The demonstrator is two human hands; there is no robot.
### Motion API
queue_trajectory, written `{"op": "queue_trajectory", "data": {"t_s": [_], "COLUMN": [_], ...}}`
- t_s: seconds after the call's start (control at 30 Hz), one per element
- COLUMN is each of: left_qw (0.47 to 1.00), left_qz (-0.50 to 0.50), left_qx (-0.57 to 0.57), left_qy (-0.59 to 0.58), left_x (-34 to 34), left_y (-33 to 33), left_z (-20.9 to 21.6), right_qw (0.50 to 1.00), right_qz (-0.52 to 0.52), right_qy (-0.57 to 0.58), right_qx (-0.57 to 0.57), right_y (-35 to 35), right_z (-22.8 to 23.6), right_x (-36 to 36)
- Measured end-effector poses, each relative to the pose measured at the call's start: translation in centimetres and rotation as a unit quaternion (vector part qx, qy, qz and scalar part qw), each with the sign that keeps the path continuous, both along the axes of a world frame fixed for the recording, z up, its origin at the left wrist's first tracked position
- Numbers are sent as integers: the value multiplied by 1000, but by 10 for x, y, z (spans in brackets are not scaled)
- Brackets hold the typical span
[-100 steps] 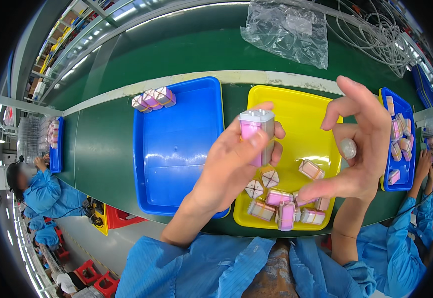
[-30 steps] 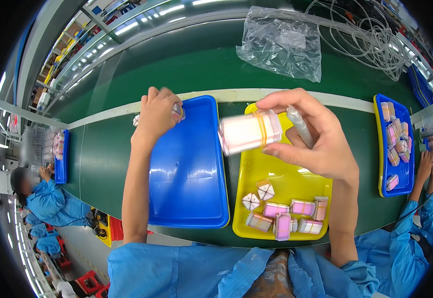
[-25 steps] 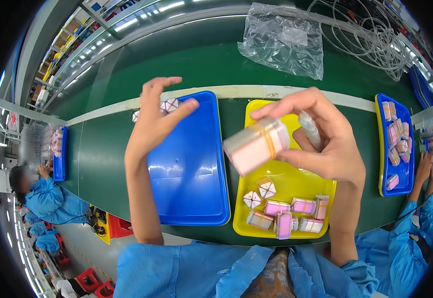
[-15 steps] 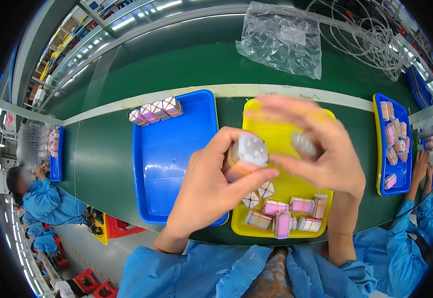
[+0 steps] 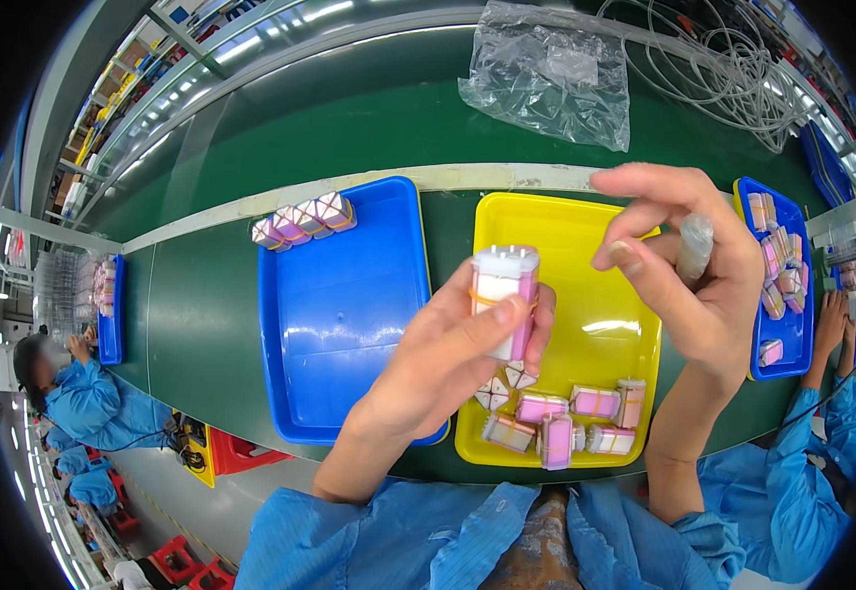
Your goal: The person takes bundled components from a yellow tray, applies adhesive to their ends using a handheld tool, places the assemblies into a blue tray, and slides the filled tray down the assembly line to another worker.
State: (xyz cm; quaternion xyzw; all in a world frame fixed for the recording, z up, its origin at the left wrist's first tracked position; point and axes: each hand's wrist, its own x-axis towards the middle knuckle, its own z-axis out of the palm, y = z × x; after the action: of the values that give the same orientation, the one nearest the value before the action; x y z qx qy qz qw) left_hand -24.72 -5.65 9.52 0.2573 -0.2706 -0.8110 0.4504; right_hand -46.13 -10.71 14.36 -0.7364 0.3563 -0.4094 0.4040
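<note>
Green flat surface (image 5: 202, 315) runs across the view, carrying the trays. Blue rectangular plastic tray (image 5: 340, 334) on the left, yellow rectangular plastic tray (image 5: 585, 285) just beside it, second, smaller-looking blue plastic tray (image 5: 770, 366) at far right with more blocks in it. Crumpled clear plastic bag (image 5: 546, 84) lies toward the back, loose coils of grey cable (image 5: 733, 74) near it. Right hand (image 5: 698, 285) raised over the yellow tray's right side, thumb and index finger apart, other fingers curled round a small item. Left hand (image 5: 448, 354) clamped on a block, thumb in front, fingers behind, between the two main trays. Pink-and-white wrapped blocks (image 5: 556, 442) lie jumbled at the yellow tray's near end, some on their sides, two end-up. Row of four pink-and-white blocks (image 5: 305, 221) sits side by side at the left blue tray's far left corner. Held pink-and-white block with yellow band (image 5: 497, 295) is roughly upright, pale pronged cap on top, above the yellow tray's left edge. Short translucent cylinder (image 5: 694, 246) is tucked in the right hand, apart from the held block.
</note>
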Motion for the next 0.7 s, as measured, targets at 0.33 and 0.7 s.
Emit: {"op": "queue_trajectory", "data": {"t_s": [0.33, 0.7], "left_qw": [994, 983], "left_qz": [19, 15], "left_qx": [-93, -79], "left_qy": [-53, 168], "left_x": [-1, 8], "left_y": [-2, -2], "left_z": [-17, -38], "right_qw": [995, 873], "right_qz": [-78, 220], "right_qy": [-52, 393], "right_qx": [-43, 186], "right_y": [13, 7], "right_z": [9, -55], "right_x": [13, 0]}}
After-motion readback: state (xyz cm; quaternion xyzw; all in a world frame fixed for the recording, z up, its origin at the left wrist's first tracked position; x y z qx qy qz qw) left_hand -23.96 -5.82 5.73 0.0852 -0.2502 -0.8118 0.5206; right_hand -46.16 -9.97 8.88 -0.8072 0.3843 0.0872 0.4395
